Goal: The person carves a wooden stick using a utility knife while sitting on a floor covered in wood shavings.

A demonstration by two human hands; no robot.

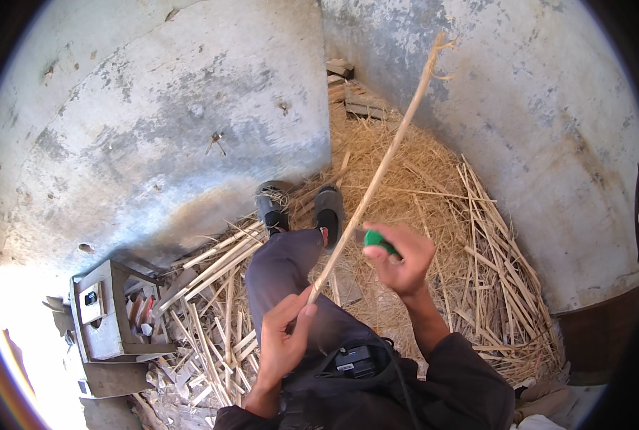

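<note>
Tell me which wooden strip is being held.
The long pale strip in the left hand, slanting upward and frayed at its far end; the other strips lie in heaps, unheld.

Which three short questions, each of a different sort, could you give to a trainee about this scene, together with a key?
1. Which hand holds the long, thin, pale wooden stick?
2. True or false: neither hand holds the small green-handled tool.
3. Choose where the stick shows thin curled strands: A) at its far end; B) at its middle; C) at the end that is held.

Key: 1. The left hand. 2. False: the right hand grips it. 3. A.
</note>
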